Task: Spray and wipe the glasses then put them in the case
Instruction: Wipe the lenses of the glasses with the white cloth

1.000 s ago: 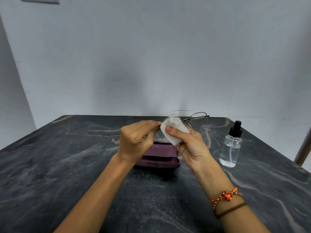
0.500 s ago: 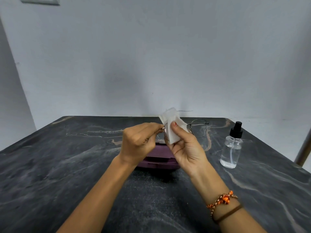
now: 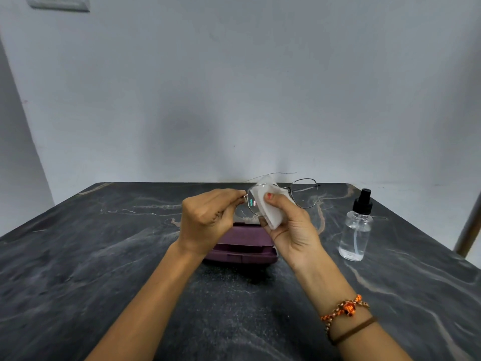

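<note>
Thin wire-framed glasses (image 3: 305,192) are held up above the table, arms unfolded toward the wall. My left hand (image 3: 207,217) pinches the frame at its left hinge. My right hand (image 3: 291,225) pinches a folded white cloth (image 3: 270,207) over the left lens, thumb on the near side. The right lens is bare. A purple glasses case (image 3: 242,247) lies shut on the dark marble table (image 3: 78,256), below and partly behind my hands. A clear spray bottle (image 3: 355,230) with a black pump stands upright to the right.
A pale wall rises just behind the table's far edge. A metal pole (image 3: 468,230) leans at the right edge of view. A wall socket plate (image 3: 58,2) sits at the top left.
The cloth has shifted on the left lens as my right thumb rubbed it, rising and then coming back down. The glasses stay in my left hand's pinch at much the same height.
</note>
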The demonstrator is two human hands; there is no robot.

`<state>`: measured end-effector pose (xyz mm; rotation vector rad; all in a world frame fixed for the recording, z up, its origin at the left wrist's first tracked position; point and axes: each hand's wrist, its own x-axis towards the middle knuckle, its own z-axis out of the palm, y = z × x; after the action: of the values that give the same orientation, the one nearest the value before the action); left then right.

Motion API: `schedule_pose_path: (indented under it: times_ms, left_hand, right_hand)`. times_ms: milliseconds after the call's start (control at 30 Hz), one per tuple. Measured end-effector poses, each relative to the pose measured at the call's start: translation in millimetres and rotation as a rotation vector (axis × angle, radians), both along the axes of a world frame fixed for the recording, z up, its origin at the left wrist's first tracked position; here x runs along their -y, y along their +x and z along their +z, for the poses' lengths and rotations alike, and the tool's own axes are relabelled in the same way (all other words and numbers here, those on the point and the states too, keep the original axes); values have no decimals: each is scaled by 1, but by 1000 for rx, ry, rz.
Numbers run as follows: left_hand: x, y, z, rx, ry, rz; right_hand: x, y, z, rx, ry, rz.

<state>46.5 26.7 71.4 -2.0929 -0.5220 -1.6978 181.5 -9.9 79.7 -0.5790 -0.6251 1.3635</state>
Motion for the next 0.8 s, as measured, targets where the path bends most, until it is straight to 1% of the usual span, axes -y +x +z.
schedule_pose_path:
  times_ms: [67,133,300,500,667,800]
  left_hand:
    - [0,0,0,-10,6,-6]
    - [1,2,0,-31,13,-9]
    - [2,6,-4,-53,21,-6]
    - [-2,0,-3,-20,7,28]
    - [-3,-4,-1,37,-3,41]
    - [0,0,-1,-3,25,20]
  right_hand:
    - [0,-1,0,-91,-9,-3]
    - [0,-3,0,-122,-5,-12]
    - [-1,-7,-4,-79,-17,17]
    - [0,-4,-1,50,29,70]
    - [-1,1,3,15,34,71]
    - [1,0,2,-48,6,47]
